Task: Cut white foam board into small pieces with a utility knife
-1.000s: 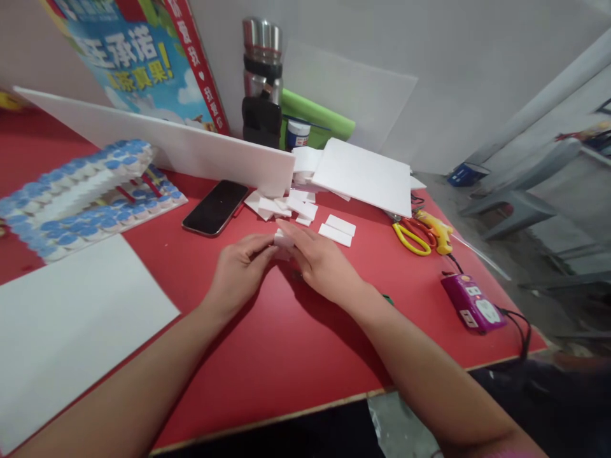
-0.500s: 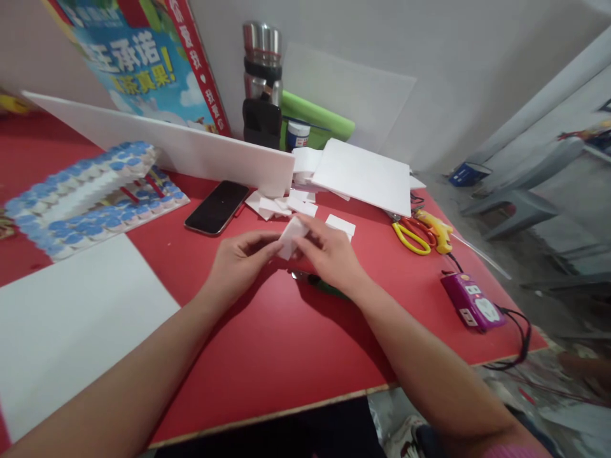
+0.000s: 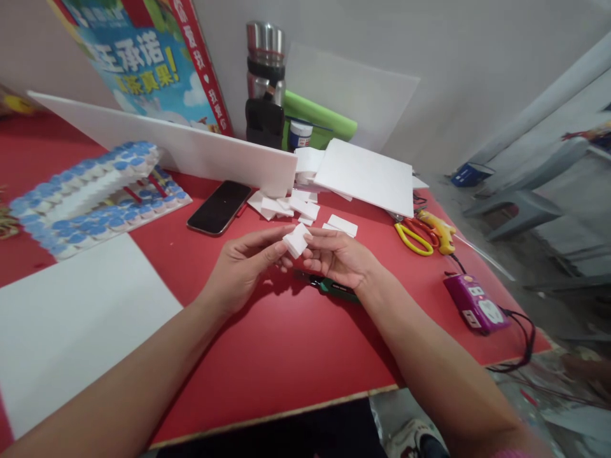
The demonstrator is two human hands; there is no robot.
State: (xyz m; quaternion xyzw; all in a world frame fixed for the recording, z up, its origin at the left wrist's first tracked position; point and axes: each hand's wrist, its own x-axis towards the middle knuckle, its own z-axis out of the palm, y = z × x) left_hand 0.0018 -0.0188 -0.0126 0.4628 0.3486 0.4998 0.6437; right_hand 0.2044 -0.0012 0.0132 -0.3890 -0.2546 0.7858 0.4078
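Small white pieces (image 3: 296, 240), looking like a short stack, are held up over the red table (image 3: 277, 343) between both hands. My left hand (image 3: 245, 264) pinches their left side with thumb and fingers. On their right side, my right hand (image 3: 338, 254) grips them between thumb and fingertips, its other fingers curled with the palm partly turned up. A green cutter (image 3: 334, 288) lies on the table just below my right hand. Beyond the hands are several loose white pieces (image 3: 286, 205), and two more (image 3: 342, 225) overlap near my right fingers.
A phone (image 3: 219, 207), a white board (image 3: 81, 324) and a blue-and-white model (image 3: 95, 203) are on the left. White sheets (image 3: 365, 175), scissors (image 3: 414, 236), a yellow glue gun (image 3: 442, 233) and a purple power box (image 3: 475, 304) lie right. A steel flask (image 3: 266, 57) stands behind.
My right hand has turned palm-up and shifted right, its thumb off the front of the white pieces. More of the pieces and the green cutter now shows.
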